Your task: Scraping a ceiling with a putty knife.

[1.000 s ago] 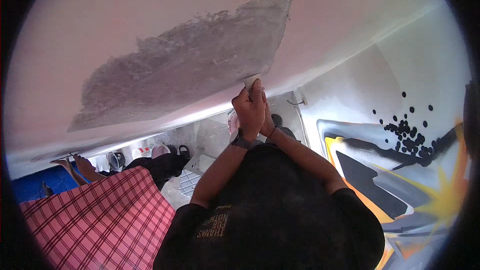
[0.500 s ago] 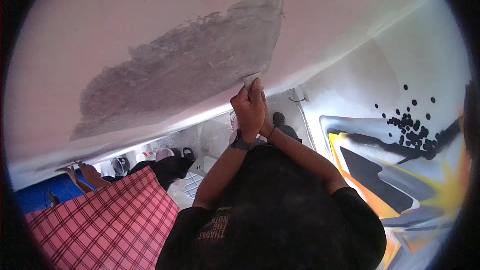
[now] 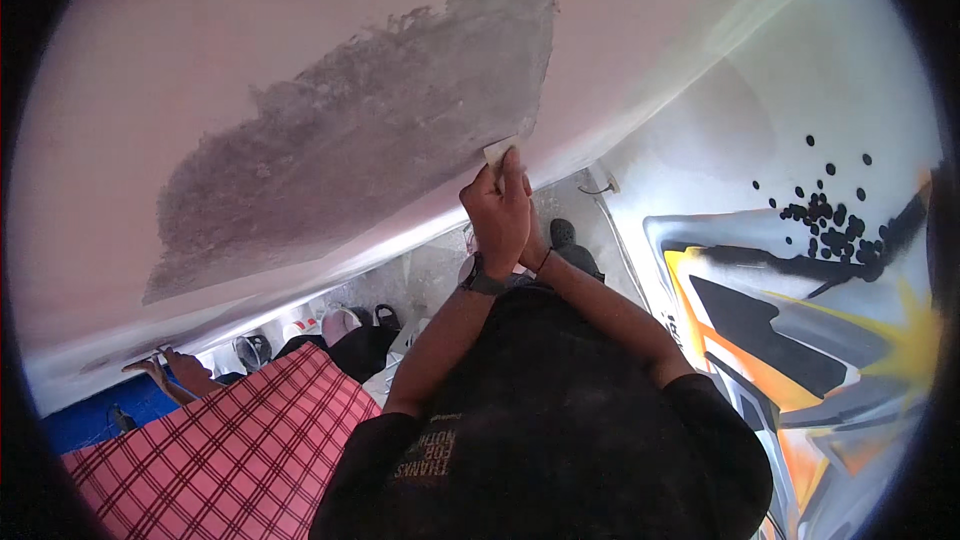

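Note:
Pinched in my left hand (image 3: 497,215), with a watch on that wrist, is a small pale flat piece (image 3: 499,150) with a straight edge. Its kind is not clear. The piece lies at the lower right edge of a rough grey patch (image 3: 370,130) on the pinkish wall (image 3: 180,50). Close behind my left hand is my right hand (image 3: 536,240), with a thin dark band on its wrist. The left hand covers most of it, so its fingers and anything in them are hidden.
To the left, a person in a pink checked garment (image 3: 230,430) reaches both hands (image 3: 175,372) to the same wall. Several containers, among them a dark one (image 3: 253,351), stand along the wall's foot. A painted mural wall (image 3: 770,340) rises on the right, with a cable (image 3: 597,187) near the corner.
The grey patch sits slightly higher in view, and more of the pale piece shows above my left fingers. My hands stay together in nearly the same place. The other person's hands have shifted slightly.

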Available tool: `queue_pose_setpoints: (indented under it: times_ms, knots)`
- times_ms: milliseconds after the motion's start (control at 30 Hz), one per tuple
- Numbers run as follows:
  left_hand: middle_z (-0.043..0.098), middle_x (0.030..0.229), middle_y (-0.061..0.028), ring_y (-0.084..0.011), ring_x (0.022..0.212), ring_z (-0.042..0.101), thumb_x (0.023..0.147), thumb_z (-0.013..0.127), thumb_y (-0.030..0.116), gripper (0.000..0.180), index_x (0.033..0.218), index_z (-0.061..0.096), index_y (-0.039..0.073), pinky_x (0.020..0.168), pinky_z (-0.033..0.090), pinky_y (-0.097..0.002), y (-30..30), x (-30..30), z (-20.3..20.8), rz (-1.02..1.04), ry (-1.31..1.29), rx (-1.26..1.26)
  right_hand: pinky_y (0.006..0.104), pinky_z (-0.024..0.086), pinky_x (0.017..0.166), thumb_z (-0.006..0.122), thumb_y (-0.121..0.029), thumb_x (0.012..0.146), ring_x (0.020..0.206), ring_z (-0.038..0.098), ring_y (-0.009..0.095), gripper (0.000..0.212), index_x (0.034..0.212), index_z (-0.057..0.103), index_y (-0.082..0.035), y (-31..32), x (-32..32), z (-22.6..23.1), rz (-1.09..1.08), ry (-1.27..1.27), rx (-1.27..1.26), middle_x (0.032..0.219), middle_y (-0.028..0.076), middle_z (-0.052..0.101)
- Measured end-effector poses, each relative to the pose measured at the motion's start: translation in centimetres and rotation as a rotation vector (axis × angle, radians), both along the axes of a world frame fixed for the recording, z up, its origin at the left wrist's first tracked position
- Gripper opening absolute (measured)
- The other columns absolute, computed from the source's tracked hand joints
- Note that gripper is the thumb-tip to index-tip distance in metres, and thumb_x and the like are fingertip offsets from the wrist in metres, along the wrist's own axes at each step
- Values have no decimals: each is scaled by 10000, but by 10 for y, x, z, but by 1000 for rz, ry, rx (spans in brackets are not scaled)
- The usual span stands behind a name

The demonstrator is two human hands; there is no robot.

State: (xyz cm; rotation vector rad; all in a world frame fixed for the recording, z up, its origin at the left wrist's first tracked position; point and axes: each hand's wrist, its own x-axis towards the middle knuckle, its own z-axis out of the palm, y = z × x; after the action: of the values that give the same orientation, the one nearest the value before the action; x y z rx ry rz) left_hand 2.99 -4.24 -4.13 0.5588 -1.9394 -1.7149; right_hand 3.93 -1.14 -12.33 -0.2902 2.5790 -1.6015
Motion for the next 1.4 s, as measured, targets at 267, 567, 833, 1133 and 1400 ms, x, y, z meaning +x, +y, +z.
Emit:
queue_pose_setpoints:
  times_ms: [267, 567, 833, 1133, 1400]
  knots:
    - [483, 528, 15, -58, 486, 446, 987, 557, 242, 420, 624, 495, 41, 447, 338, -247, -2, -1, 3, -8, 14, 53, 476, 508, 728, 633, -275, 819, 870, 636, 414, 333, 1038, 597, -27, 17, -9, -33, 296, -61, -177, 862, 220, 660]
    - [494, 522, 7, -58, 449, 428, 991, 551, 245, 401, 643, 515, 49, 413, 317, -236, 4, 1, 1, 4, 22, 11, 435, 516, 671, 663, -256, 812, 846, 663, 383, 309, 975, 607, 1, 29, -2, -25, 220, -25, -198, 811, 213, 660]
    - [482, 529, 16, -48, 449, 416, 992, 547, 227, 397, 640, 495, 53, 411, 296, -239, 5, -4, -9, -7, 41, 72, 388, 519, 671, 667, -226, 818, 856, 688, 269, 272, 949, 628, 9, 44, -8, -15, 355, -94, -158, 838, 188, 682]
    - [536, 535, -16, -74, 489, 473, 966, 588, 189, 371, 652, 559, -6, 459, 360, -258, 10, -2, -3, 14, -19, 195, 423, 521, 718, 652, -280, 827, 867, 668, 369, 341, 1000, 622, 12, 42, -5, -6, 222, 22, -276, 890, 218, 675]
    - [524, 538, -11, -71, 498, 472, 965, 593, 185, 361, 664, 557, -12, 455, 354, -256, 15, -5, -9, 19, 9, 193, 382, 514, 679, 689, -242, 805, 858, 666, 208, 292, 938, 639, 13, 48, -9, -39, 290, -126, -282, 826, 190, 676]
